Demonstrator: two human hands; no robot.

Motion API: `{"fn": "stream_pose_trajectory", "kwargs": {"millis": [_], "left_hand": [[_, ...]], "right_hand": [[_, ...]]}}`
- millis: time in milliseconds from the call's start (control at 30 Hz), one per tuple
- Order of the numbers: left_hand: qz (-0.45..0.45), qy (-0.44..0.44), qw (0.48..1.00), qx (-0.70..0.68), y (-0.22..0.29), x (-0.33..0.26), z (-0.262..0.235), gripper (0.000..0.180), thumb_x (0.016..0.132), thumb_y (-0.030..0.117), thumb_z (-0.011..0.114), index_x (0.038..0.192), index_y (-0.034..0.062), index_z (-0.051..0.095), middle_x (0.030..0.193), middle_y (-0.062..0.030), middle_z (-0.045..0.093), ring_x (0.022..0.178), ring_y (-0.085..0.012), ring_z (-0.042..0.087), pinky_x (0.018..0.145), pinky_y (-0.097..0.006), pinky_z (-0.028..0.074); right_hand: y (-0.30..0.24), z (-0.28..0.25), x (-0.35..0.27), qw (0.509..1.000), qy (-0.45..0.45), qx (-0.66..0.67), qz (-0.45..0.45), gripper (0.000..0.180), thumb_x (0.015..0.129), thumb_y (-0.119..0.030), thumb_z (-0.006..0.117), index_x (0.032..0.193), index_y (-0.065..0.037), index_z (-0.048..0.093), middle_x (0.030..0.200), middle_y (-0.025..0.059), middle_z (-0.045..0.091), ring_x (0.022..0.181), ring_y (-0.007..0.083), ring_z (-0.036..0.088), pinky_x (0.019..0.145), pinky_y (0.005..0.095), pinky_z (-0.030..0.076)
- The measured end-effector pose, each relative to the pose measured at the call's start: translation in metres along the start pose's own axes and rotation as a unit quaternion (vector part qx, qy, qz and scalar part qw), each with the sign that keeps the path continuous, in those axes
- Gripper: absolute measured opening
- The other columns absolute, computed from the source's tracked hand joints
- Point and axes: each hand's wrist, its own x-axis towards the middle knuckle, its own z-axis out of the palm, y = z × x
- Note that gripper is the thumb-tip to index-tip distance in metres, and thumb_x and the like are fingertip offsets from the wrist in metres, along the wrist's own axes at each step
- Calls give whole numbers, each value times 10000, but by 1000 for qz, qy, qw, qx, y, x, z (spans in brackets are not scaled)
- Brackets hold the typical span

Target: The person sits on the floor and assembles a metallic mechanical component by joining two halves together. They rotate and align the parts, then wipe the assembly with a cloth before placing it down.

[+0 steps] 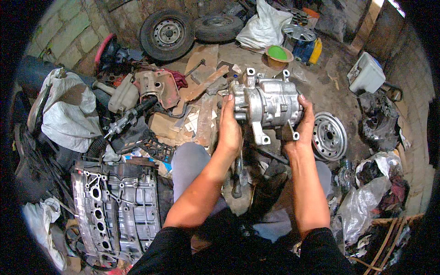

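Between both hands, raised in front of me, is a silver car air-conditioning compressor [275, 104]. Bolt lugs with holes stick out at its top and bottom. My left hand [230, 123] grips its left end, with the thumb up along the side. Around the right end my right hand [303, 121] is closed, thumb on top. The fingers beneath the housing are mostly hidden. Below it, on the floor between my knees, lies a dark metal tool or rod [237, 176], partly in shadow.
An engine block [117, 211] lies at lower left. A steel wheel rim [330, 136] is on the right. Tyres [167, 34], a green-filled bowl [278, 53] and a white container [366, 73] stand farther back. White sacks [68, 110] and car parts crowd the left.
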Motion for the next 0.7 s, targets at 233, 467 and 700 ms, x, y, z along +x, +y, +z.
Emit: {"fn": "stream_pose_trajectory", "kwargs": {"millis": [233, 467, 700], "left_hand": [[54, 97, 986, 126, -13, 14, -13, 500, 989, 362, 530, 1347, 56, 363, 1331, -153, 472, 1187, -280, 501, 1009, -425, 438], [-46, 96, 975, 197, -2, 8, 0, 925, 956, 661, 418, 1507, -15, 110, 1516, -245, 301, 1391, -330, 344, 1128, -431, 300], [-109, -80, 981, 137, -6, 18, -21, 990, 887, 786, 367, 1505, 19, 266, 1502, -164, 384, 1364, -311, 405, 1124, -451, 350]], "right_hand": [[15, 3, 4, 1000, 18, -10, -13, 384, 827, -384, 680, 1060, -80, 645, 955, 53, 674, 827, 213, 653, 772, 371, 526], [23, 6, 7, 974, 49, -150, -160, 457, 813, -240, 742, 1171, 6, 602, 1041, 93, 644, 931, 202, 626, 853, 343, 499], [16, 19, -7, 788, -5, -469, -400, 681, 662, -192, 872, 1245, -19, 564, 1131, 133, 636, 1042, 240, 615, 945, 363, 479]]}}
